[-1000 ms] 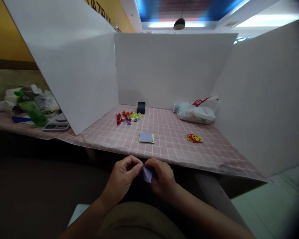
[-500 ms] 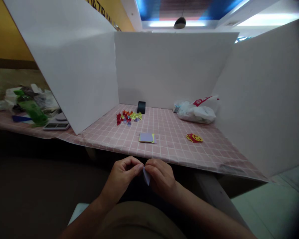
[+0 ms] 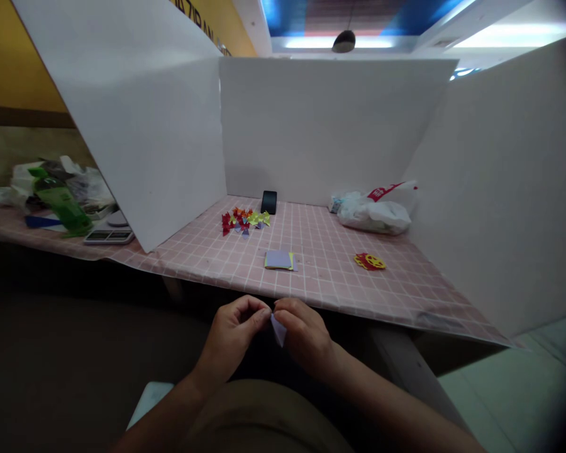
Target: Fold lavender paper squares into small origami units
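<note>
Just below the table's front edge, a small folded piece of lilac paper (image 3: 278, 331) is pinched between my two hands. My left hand (image 3: 236, 330) closes thumb and forefinger on its upper left corner. Curled fingers of my right hand (image 3: 306, 333) grip its right side and cover part of it. On the table ahead lies a stack of coloured paper squares (image 3: 278, 259), lilac on top with yellow edges showing. Farther back on the left is a pile of small folded paper pieces (image 3: 244, 220) in red, orange, yellow and lilac.
Red and yellow cut-out shapes (image 3: 370, 261) lie to the right on the checked tablecloth (image 3: 311, 233). A white plastic bag (image 3: 375, 211) and a dark upright object (image 3: 268, 202) stand at the back. White panels enclose three sides. A green bottle (image 3: 63, 204) and scale (image 3: 109, 236) are outside, left.
Both hands stay together at the same place, with slight finger movement. The lilac paper has turned a little, showing more of its face. The whole view has shifted slightly.
</note>
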{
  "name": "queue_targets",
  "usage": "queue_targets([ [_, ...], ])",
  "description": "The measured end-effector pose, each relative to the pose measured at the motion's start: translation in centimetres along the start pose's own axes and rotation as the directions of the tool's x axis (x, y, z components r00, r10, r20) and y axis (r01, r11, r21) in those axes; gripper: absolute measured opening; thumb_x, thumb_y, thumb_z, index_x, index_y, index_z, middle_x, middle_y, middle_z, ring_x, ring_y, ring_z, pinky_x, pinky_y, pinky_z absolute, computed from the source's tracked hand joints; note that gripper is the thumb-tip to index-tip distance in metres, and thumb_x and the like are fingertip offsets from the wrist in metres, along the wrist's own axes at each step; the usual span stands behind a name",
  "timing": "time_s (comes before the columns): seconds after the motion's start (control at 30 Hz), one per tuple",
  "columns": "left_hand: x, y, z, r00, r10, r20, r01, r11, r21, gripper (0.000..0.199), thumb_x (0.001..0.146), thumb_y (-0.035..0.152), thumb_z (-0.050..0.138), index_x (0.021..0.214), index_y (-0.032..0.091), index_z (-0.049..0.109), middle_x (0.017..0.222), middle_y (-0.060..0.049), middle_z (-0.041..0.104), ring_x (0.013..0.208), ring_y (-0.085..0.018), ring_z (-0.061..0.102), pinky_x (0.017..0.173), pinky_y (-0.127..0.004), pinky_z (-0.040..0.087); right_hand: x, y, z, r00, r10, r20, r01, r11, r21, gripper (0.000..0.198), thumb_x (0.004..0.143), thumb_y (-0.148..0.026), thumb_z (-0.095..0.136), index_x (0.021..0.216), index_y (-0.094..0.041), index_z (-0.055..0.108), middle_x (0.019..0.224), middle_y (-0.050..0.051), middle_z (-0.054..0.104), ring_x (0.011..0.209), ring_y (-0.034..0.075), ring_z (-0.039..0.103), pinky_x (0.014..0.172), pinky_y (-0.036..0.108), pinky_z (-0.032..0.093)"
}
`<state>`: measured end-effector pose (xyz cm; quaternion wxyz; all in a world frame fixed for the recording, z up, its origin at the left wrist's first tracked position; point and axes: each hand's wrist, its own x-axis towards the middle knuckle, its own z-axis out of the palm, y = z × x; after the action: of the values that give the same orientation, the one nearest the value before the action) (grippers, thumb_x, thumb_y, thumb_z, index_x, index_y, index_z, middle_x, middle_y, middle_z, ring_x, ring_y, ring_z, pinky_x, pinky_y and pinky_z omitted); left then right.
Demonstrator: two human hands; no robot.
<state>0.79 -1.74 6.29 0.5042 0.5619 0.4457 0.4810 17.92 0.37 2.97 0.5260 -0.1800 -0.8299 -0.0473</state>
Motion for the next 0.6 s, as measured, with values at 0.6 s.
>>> queue_targets([
  [0.6,-0.22,-0.27,-0.38,0.993,-0.088,0.079,0.093,0.994,-0.061,0.026,0.082,0.04,0.067,0.075,0.015,0.063,0.069,0.0,0.057,0.067,-0.013,0.047,0.064,-0.025,0.039,-0.51,0.08,0.86,0.985,0.169,0.03,-0.171,0.974,0.149,0.05,0.091,-0.001,0.044,0.132,-0.029,0.047,0.098,0.007,0.062,0.083,0.018,0.063,0.067,0.029,0.056],
])
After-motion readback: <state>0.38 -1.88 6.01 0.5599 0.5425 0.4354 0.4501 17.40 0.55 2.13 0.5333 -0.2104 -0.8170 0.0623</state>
